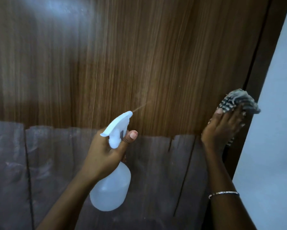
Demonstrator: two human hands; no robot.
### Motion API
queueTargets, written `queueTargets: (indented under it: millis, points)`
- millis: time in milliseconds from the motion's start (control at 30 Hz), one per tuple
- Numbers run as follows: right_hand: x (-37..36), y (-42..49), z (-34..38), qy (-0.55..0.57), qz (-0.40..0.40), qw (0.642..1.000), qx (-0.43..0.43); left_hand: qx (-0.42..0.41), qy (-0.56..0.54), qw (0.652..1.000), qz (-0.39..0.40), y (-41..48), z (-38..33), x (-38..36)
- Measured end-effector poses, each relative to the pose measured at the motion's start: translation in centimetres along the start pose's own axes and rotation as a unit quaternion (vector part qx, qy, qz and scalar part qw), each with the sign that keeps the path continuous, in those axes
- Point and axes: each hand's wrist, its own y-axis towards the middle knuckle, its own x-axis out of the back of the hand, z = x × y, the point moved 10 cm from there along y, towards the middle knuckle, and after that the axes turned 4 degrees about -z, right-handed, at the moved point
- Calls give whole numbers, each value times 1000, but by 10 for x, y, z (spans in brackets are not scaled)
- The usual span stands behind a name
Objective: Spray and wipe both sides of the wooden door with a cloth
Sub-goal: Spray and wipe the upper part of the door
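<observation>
Gripping a spray bottle (111,188) in the left hand (106,151), misting the middle of the door (139,55), and pressing a striped cloth (235,102) against its right edge with the right hand (222,127), fingers straight.

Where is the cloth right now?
In the head view, the cloth is on the right, pressed by the right hand against the wooden door, near its right edge.

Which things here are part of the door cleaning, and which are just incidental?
In use: wooden door; spray bottle, gripped by the left hand; cloth, pressed to the door by the right hand.
Incidental: grey film over the door's lower part; bracelet; wall.
</observation>
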Motion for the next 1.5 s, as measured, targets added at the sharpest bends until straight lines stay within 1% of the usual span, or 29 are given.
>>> queueTargets:
  millis: [100,167,233,300,367,400,467,533,600,667,700,767,800,867,933,967,1000,1033,1067,1133,1167,1233,1267,1333,1433,1500]
  points:
    - [0,-15,13,-8,-11,999,-29,5,3,1000,4,-6,-6,-12]
    - [-5,-38,51,-4,-10,1000,11,19,-14,1000,9,-9,-8,-16]
    - [-16,-72,107,6,17,996,91,15,-14,1000,-6,-9,-10,-12]
    - [-24,-105,170,36,39,982,180,-4,9,999,-37,-9,-12,-3]
    - [-32,-138,225,56,50,956,283,-5,25,998,-60,-10,-12,7]
    - [-36,-155,247,61,60,936,340,7,20,997,-69,-11,-10,11]
    - [-43,-178,271,77,89,894,433,24,20,996,-85,-13,-10,17]
    - [-41,-179,269,96,114,875,461,25,34,995,-96,-15,-14,20]
    - [-35,-159,245,99,124,881,446,17,37,994,-97,-16,-18,20]
    - [-30,-125,200,59,116,909,396,21,33,995,-89,-18,-19,16]
    - [-28,-104,171,34,107,929,353,27,31,996,-82,-19,-18,14]
    - [-18,-65,114,1,84,968,237,31,28,997,-72,-20,-19,10]
    - [-12,-52,93,-6,71,981,179,29,27,997,-67,-20,-20,8]
    - [-9,-44,77,-10,46,995,90,29,21,998,-58,-22,-22,3]
    - [-12,-51,89,1,28,999,32,29,16,998,-52,-25,-25,1]
    - [-14,-58,105,13,18,999,24,26,16,998,-49,-26,-26,0]
    - [-17,-67,127,27,12,999,40,23,15,999,-45,-27,-28,0]
    - [-21,-80,156,40,17,995,88,21,12,999,-43,-28,-30,-1]
    - [-26,-99,187,48,36,985,162,20,10,999,-43,-28,-30,-1]
    - [-33,-142,238,55,72,943,321,25,9,998,-53,-27,-28,-1]
    - [-35,-155,250,58,84,921,375,28,8,998,-55,-27,-28,-2]
    - [-35,-155,247,67,106,898,421,30,4,998,-51,-25,-29,-8]
    - [-34,-144,235,66,116,896,423,30,-4,998,-49,-24,-30,-12]
    - [-28,-111,196,37,122,912,389,29,-19,998,-44,-23,-30,-20]
    - [-15,-43,109,-26,85,956,281,37,-34,998,-36,-23,-30,-33]
    - [-7,1,54,-44,54,977,201,32,-44,998,-24,-23,-31,-43]
